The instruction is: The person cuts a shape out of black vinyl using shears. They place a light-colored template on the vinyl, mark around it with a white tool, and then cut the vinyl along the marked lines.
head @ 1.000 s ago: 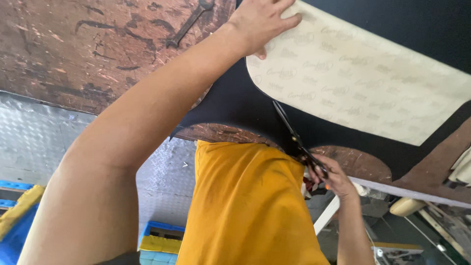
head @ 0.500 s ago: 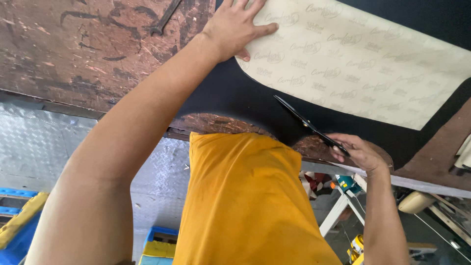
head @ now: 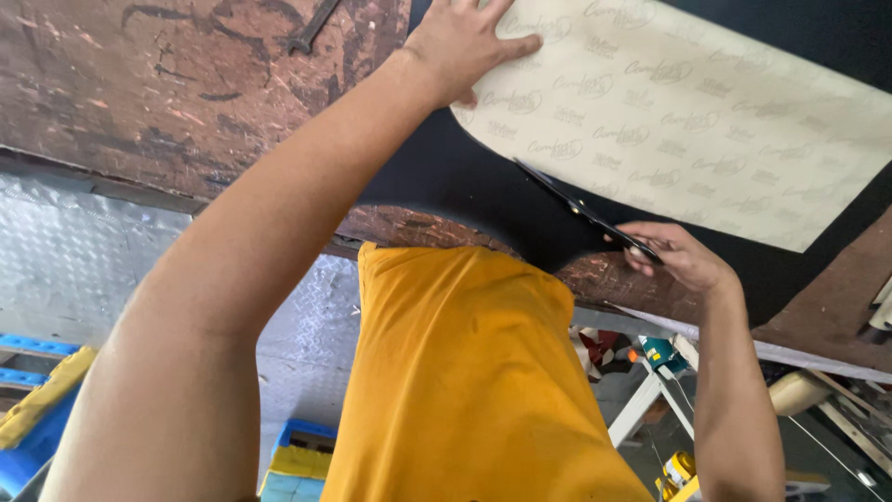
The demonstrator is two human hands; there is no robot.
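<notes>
My left hand (head: 465,42) presses flat on the near corner of a cream paper pattern sheet (head: 688,112) that lies on a black sheet (head: 446,177) spread over a worn brown workbench (head: 167,93). My right hand (head: 674,256) grips the handles of long dark scissors (head: 581,209). The blades point up and left, with the tips at the cream sheet's lower edge. I cannot tell whether the blades are cutting the black sheet. My yellow shirt (head: 465,372) fills the lower middle of the view.
A dark metal tool (head: 311,28) lies on the bench at the top. Grey checker-plate floor (head: 84,251) lies below the bench edge. Blue and yellow plastic items (head: 37,409) sit at lower left. A white stand (head: 650,390) and small tools are at lower right.
My right hand has lifted the scissors from below the bench edge up onto the black sheet, toward the cream sheet's edge. My left hand stays pressed on the paper.
</notes>
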